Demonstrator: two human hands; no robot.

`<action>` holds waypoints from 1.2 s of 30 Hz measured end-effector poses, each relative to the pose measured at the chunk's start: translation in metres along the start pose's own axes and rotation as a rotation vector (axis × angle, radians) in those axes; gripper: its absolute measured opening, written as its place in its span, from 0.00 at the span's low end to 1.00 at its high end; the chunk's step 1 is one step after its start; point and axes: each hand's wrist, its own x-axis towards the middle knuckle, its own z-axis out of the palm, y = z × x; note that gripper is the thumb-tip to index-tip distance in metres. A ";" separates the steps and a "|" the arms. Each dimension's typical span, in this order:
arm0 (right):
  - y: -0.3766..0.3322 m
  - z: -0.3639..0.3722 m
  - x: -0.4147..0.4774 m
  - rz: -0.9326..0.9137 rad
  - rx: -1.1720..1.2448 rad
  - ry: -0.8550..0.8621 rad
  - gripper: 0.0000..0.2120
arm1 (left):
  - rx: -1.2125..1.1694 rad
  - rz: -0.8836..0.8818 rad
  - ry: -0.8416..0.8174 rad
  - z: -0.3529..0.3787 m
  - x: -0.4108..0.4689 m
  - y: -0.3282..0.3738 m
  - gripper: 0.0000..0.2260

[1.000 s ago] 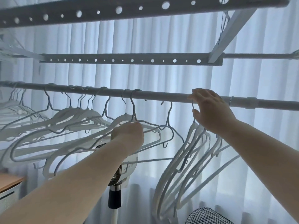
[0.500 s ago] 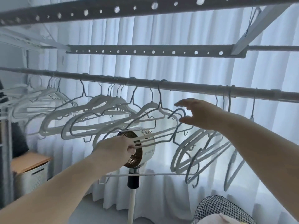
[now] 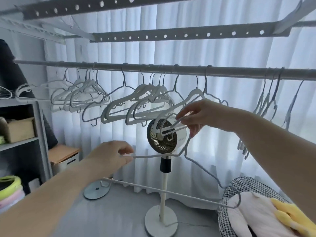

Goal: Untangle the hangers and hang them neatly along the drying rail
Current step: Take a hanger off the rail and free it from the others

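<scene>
Grey hanger [image 3: 150, 156] is off the rail [image 3: 239, 72], slung low between my hands, in front of the fan [image 3: 164, 139].
- Left hand [image 3: 111, 156] pinches one shoulder tip.
- Right hand [image 3: 201, 117] curls round the neck and hook, fingertips also on a white hanger [image 3: 164, 120] hooked on the rail.
- Judged light, thin and springy, with a coating likely to snag neighbours.
- Best grip: the neck just under the hook.

Bare left hand [image 3: 111, 156], bare right hand [image 3: 196, 117]
</scene>
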 end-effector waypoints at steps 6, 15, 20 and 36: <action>-0.016 0.023 -0.017 0.236 0.093 0.031 0.07 | -0.172 0.094 0.110 0.010 -0.021 -0.003 0.08; -0.026 0.051 -0.023 0.427 0.385 0.213 0.10 | -0.420 0.161 -0.239 0.033 -0.037 0.019 0.04; -0.023 0.047 -0.021 0.342 0.583 0.408 0.09 | -0.479 0.071 -0.432 0.056 -0.036 0.036 0.19; 0.027 -0.048 0.002 0.285 -0.160 0.667 0.10 | -0.448 0.198 -0.154 0.059 0.044 0.097 0.13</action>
